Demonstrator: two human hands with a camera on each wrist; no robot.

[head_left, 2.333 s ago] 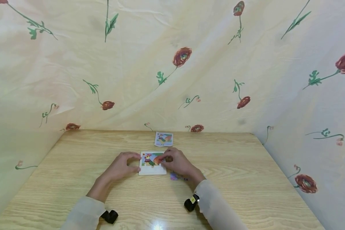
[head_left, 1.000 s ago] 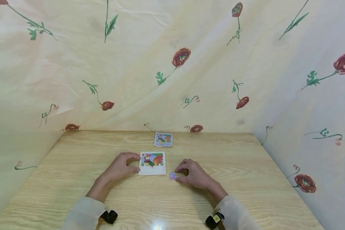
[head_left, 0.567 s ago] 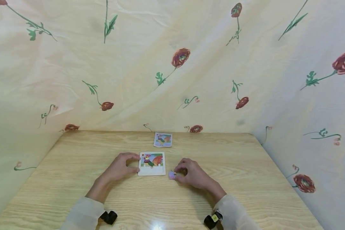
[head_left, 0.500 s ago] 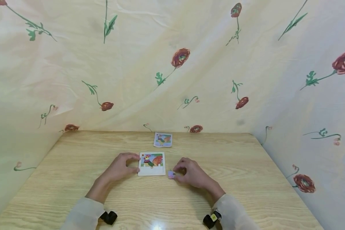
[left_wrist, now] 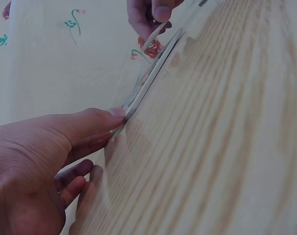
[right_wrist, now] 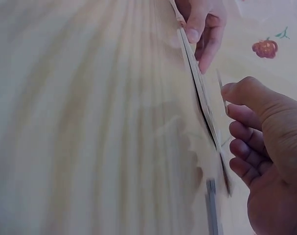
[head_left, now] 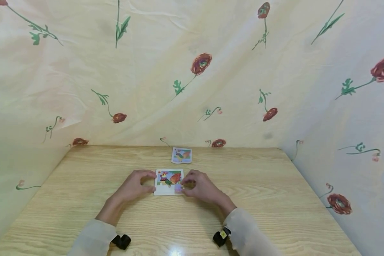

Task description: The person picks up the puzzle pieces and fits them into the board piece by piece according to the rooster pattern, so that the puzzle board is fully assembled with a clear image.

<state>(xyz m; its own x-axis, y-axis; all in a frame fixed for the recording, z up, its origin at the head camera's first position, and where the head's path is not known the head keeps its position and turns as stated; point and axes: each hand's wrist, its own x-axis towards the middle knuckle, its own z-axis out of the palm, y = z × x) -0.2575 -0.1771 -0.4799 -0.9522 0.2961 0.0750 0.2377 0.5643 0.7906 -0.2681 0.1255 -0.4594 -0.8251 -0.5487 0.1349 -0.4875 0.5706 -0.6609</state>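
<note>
A white-framed jigsaw puzzle board (head_left: 165, 190) with a rooster picture across its upper part lies mid-table in the head view; its lower strip is mostly bare white. My left hand (head_left: 135, 185) grips the board's left edge between thumb and fingers. In the left wrist view, that thumb (left_wrist: 117, 112) sits on the board's near corner. My right hand (head_left: 202, 187) pinches a pale purple puzzle piece (head_left: 178, 188) over the board's lower right corner. The right wrist view shows the piece (right_wrist: 222, 93) edge-on between thumb and forefinger, above the board (right_wrist: 199, 90); the other fingers are curled.
Behind the board, a small picture card (head_left: 181, 155) with the same rooster lies near the table's back edge. A thin grey-edged flat thing (right_wrist: 212, 205) lies low in the right wrist view. A flowered cloth (head_left: 147, 89) hangs around the wooden table (head_left: 259, 185).
My right hand went from the board to the right, pinched the purple piece beside it, then carried it left over the board's lower right corner. My left hand stayed at the left edge.
</note>
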